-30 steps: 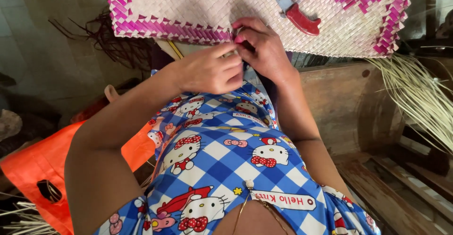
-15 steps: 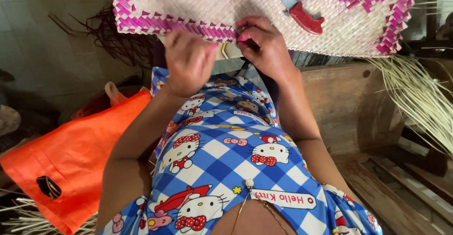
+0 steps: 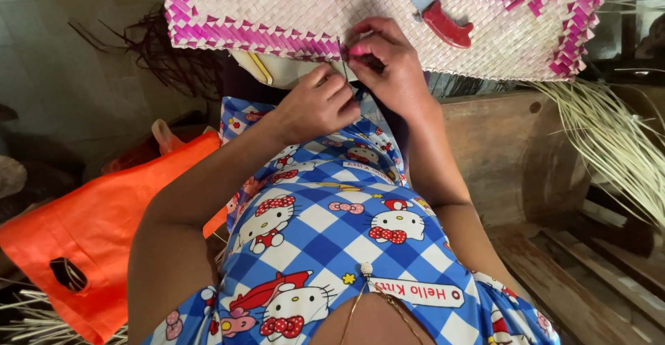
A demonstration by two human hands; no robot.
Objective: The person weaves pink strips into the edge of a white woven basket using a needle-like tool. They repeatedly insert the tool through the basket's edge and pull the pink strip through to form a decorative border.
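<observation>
Matting (image 3: 360, 12), light and pliant-looking, is lying across your knees at twelve o'clock while your right hand (image 3: 384, 61) is pinching its pink border (image 3: 256, 38) and your left hand (image 3: 318, 106) is curling around a thin strand.

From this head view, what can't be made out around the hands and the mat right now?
- Woven mat: its far side is cut off by the top edge.
- Knife: only the red handle and part of the blade show; the tip runs out of frame.
- Strand: too thin to trace between the left hand and right hand.
</observation>
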